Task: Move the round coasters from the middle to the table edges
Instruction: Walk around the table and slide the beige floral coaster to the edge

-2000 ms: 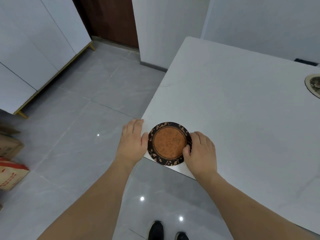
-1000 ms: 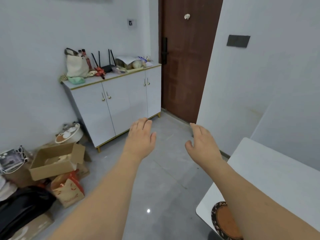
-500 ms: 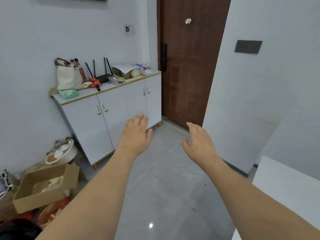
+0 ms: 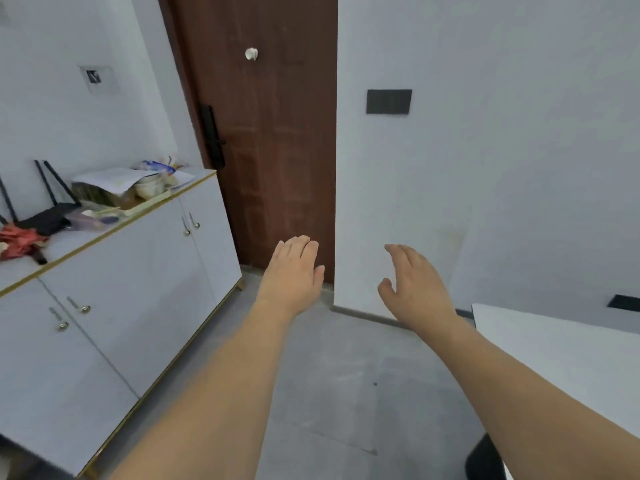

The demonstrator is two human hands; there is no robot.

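above grey tiled floor [image 4: 346, 393]: left hand [image 4: 292, 275] and right hand [image 4: 414, 287] outstretched, fingers relaxed, holding nothing; white table [image 4: 571, 355] at right.

Shows as a white table [image 4: 554, 348] with a smooth, matte top, faintly grey in this light, flat and level. Only partly in view: one squared corner and the stretch of top behind it, cut off by the right edge of the picture. Sits lower than and to the right of the fingers [image 4: 405, 254] of the right hand [image 4: 415, 289], apart from them, nearest corner pointing toward that wrist. Runs from that corner down and rightward, its left edge passing under the right forearm. Lies well apart from the fingers [image 4: 294, 244] of the left hand [image 4: 291, 275], beyond the right hand.
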